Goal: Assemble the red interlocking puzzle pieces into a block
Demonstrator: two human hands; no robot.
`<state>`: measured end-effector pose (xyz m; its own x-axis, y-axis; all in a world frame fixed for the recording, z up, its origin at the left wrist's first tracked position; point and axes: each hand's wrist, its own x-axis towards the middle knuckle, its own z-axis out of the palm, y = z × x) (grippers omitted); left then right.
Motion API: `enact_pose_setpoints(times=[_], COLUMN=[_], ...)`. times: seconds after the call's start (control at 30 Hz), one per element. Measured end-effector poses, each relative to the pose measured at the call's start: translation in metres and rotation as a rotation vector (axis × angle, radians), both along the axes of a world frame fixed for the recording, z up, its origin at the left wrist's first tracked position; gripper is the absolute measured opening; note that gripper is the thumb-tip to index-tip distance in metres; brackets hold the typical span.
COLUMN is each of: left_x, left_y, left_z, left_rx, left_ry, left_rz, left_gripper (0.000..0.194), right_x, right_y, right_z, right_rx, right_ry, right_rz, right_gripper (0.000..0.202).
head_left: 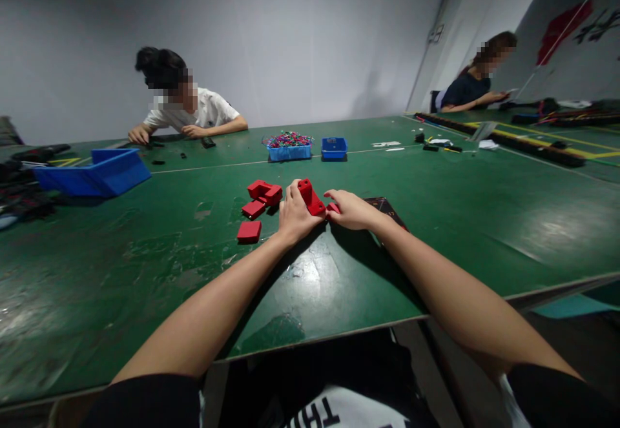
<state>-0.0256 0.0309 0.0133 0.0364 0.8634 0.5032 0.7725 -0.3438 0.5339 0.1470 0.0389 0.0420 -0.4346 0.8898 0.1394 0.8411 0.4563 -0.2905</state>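
Observation:
My left hand is closed around a red block-like part, angled in shape with small dark holes on its face. My right hand meets it from the right, its thumb and fingers pinching a small red piece beside that part. Whether the two red pieces touch is hard to tell. Left of my hands lie several more red pieces: a flat square red block nearest me, and a small cluster of red blocks behind it. A dark flat object lies partly hidden behind my right forearm.
The green table carries a blue bin of colourful small parts, a smaller blue bin and a large blue bin at left. Across the table a person in white handles small black parts. Another person sits far right.

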Motion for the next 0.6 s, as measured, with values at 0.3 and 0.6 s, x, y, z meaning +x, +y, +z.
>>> enact_pose_setpoints(times=[0.3, 0.6], left_x=[-0.0017, -0.0014], left_y=[0.0026, 0.0027], left_z=[-0.0022, -0.0030], left_rx=[-0.038, -0.068], left_ry=[-0.041, -0.010], left_rz=[0.044, 0.031], left_gripper=[0.098, 0.097], right_x=[-0.0078, -0.0043], right_y=[-0.0075, -0.0029], right_z=[-0.0037, 0.0040], right_rx=[0.014, 0.097], right_ry=[-0.043, 0.152], right_rz=[-0.019, -0.162], right_gripper=[0.055, 0.063])
